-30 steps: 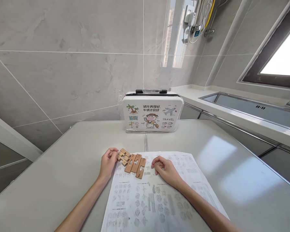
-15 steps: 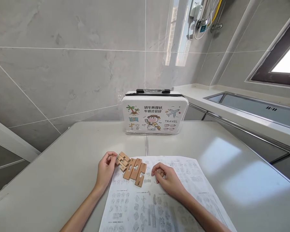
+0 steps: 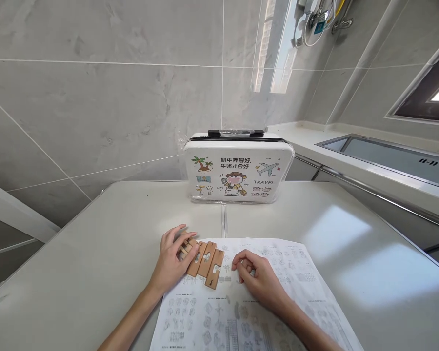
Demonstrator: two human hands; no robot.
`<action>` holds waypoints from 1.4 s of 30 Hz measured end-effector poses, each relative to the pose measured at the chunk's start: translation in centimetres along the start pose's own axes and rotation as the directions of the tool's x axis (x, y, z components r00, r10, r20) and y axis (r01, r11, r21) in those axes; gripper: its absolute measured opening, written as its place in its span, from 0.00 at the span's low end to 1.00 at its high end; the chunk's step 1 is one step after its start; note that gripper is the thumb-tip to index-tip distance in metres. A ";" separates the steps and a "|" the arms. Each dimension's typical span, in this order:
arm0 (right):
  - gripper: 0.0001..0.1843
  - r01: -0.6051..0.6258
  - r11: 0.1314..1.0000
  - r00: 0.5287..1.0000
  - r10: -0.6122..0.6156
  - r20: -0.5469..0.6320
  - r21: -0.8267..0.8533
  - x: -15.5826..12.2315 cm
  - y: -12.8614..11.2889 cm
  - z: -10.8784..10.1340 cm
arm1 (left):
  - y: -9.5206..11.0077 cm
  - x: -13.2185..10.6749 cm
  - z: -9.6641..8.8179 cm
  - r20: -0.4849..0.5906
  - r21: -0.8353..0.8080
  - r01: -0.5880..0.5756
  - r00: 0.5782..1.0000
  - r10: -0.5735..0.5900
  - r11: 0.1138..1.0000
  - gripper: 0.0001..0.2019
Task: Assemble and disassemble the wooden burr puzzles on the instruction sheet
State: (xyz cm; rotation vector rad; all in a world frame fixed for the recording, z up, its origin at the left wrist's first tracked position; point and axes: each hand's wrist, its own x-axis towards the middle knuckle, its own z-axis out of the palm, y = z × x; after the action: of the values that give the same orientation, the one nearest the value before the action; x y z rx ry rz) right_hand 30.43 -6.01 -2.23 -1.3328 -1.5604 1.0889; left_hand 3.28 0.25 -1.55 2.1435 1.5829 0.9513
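Several flat notched wooden puzzle pieces [image 3: 207, 262] lie side by side at the top left of a printed instruction sheet [image 3: 249, 302]. My left hand [image 3: 172, 261] rests over the leftmost pieces, its fingers spread and touching them, covering part of the stack. My right hand [image 3: 258, 275] lies on the sheet just right of the pieces, fingers curled in a loose fist; nothing shows in it.
A white cartoon-printed case [image 3: 237, 168] with a black handle stands at the back of the pale table [image 3: 95, 273] against the tiled wall. A counter with a steel sink [image 3: 388, 156] runs along the right. The table's left edge drops off.
My left hand moved right from the edge of the wooden pieces onto them and its fingers spread. The camera tilted slightly; my right hand stayed about in place.
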 end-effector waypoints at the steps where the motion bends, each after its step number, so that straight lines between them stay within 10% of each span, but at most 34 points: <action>1: 0.08 -0.003 1.000 1.000 0.003 0.000 0.001 0.0 0.0 0.0 | -0.2 0.0 0.1 0.015 0.004 -0.001 1.000 0.001 1.000 0.15; 31: 0.07 -0.015 1.000 1.000 0.015 0.017 0.009 0.3 0.6 0.1 | -0.8 0.4 -0.2 0.024 -0.021 0.128 0.992 -0.127 0.992 0.15; 42: 0.09 -0.027 0.993 1.000 0.025 0.019 0.114 0.3 0.7 0.1 | 2.2 -0.5 -0.9 -0.090 -0.115 0.065 0.993 -0.076 0.991 0.23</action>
State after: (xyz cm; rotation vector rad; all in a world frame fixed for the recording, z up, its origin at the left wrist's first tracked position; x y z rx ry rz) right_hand 30.49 -5.68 -2.96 -1.2722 -1.4743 1.1914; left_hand 4.22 -1.07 0.29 1.9806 1.5968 1.1059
